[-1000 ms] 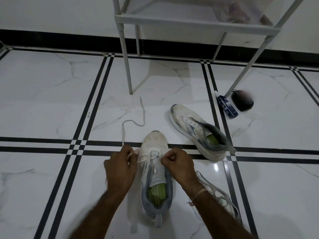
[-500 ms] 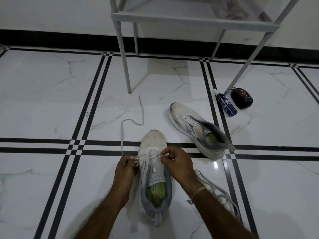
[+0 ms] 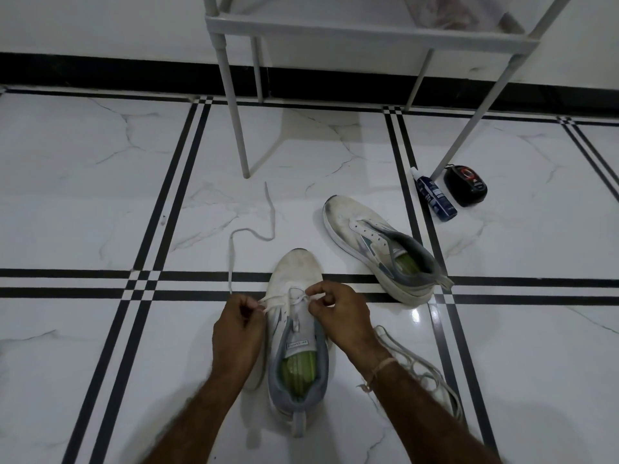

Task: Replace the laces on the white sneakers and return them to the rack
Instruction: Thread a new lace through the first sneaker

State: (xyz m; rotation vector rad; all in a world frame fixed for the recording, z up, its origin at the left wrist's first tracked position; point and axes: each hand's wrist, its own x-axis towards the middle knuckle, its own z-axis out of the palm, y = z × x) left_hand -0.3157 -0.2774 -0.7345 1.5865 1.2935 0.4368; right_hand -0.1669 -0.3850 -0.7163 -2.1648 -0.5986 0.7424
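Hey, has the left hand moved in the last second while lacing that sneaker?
Yes. The left hand, pinching the lace, has drawn back toward the person: earlier it covered the nearer black floor stripe, now its knuckles just reach it.

Two white sneakers: the near sneaker (image 3: 296, 269) under the grip, the far sneaker (image 3: 355, 222) beyond it, rightward. Two hands, left hand (image 3: 239, 326) and right hand (image 3: 338, 313), pinch one lace (image 3: 231, 256). Right of the grip, one lace tangle (image 3: 418, 360). Beyond: one rack (image 3: 368, 31), one blue bottle (image 3: 433, 197), one black case (image 3: 465, 185).
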